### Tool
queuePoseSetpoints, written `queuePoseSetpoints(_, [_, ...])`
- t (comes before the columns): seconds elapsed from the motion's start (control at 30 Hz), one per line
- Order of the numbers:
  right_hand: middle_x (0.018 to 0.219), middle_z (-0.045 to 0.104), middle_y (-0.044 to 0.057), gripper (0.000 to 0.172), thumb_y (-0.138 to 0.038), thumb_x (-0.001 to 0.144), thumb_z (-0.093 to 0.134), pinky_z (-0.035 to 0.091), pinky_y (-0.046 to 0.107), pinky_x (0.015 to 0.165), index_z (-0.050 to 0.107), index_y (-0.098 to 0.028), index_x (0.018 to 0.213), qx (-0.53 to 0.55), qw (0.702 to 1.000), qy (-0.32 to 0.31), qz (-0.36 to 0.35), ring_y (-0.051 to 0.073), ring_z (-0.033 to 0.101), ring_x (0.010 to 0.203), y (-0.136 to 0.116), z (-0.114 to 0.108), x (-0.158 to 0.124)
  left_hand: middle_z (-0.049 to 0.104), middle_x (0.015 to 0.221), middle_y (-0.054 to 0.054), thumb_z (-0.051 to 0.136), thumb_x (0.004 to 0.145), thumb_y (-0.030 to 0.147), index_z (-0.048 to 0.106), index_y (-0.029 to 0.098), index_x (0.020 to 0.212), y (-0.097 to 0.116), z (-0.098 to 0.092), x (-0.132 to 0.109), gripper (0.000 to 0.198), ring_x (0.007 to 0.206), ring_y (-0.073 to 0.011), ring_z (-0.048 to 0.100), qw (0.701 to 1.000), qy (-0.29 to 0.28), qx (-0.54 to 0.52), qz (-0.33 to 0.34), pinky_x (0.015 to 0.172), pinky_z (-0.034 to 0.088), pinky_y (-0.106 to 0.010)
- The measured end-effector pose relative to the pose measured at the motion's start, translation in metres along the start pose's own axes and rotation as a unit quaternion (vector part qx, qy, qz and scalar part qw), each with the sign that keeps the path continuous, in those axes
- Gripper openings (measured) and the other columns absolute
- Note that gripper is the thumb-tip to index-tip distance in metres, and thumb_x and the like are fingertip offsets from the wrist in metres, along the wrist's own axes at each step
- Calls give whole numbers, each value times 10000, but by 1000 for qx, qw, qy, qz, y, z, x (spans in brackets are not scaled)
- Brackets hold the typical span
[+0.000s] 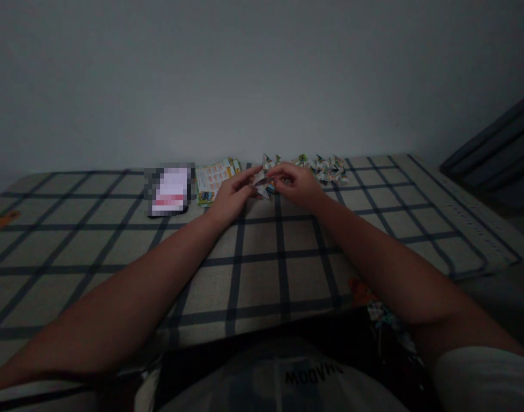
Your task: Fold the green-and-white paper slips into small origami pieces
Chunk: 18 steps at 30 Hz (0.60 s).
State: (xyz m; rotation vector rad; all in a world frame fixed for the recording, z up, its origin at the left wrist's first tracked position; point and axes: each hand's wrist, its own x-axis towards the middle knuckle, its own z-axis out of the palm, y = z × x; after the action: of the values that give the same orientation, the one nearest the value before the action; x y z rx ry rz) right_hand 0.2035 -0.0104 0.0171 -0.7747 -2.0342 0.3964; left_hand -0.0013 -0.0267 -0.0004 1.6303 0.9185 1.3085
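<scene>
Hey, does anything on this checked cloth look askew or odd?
The phone-like object left of the printed sheets looks odd: coarse pixel blocks hide its details. The printed sheets are stacked unevenly, with edges showing.

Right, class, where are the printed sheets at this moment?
In the head view, the printed sheets lie left of centre on the checked cloth, between the pixelated object and the person's left hand.

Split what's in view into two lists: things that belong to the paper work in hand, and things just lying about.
Likely part of the work:
- printed paper piece between left hand and right hand
- small folded paper pieces
- printed sheets

Apparently just lying about:
- blurred phone-like item
</scene>
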Motion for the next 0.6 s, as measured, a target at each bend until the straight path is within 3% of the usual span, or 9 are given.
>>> queuePoseSetpoints(0.13, [873, 737, 47, 255, -195, 835, 532, 446, 250, 697, 753, -142, 951, -13, 1000, -12, -16, 130, 606, 740, 0, -2, 0, 679, 895, -31, 659, 833, 352, 769, 212, 1102, 0, -1, 3, 323, 790, -144, 620, 996, 9, -85, -23, 682, 536, -247])
queuePoseSetpoints(0.27, [856, 734, 37, 260, -195, 846, 532, 421, 248, 669, 759, -148, 962, -42, 999, -29, -11, 117, 564, 682, -3, -4, 0, 623, 698, 1, 781, 797, 478, 766, 201, 1001, 2, -1, 4, 344, 629, -108, 543, 999, 46, -25, -12, 584, 459, -218])
queuePoseSetpoints(0.4, [860, 732, 36, 273, -187, 830, 534, 429, 253, 684, 755, -153, 988, -53, 998, -34, -3, 122, 569, 691, -5, -4, -1, 660, 701, 2, 815, 757, 499, 727, 209, 1124, -1, -1, 5, 475, 587, -107, 551, 998, 48, -26, -21, 572, 458, -232])
queuePoseSetpoints(0.6, [937, 753, 50, 289, -226, 831, 537, 450, 256, 691, 747, -155, 1017, -38, 998, -39, 12, 135, 603, 743, -6, -7, -2, 752, 899, -63, 800, 768, 498, 623, 188, 1324, -4, -2, 5, 661, 728, -154, 681, 998, 31, -39, -26, 717, 546, -285])
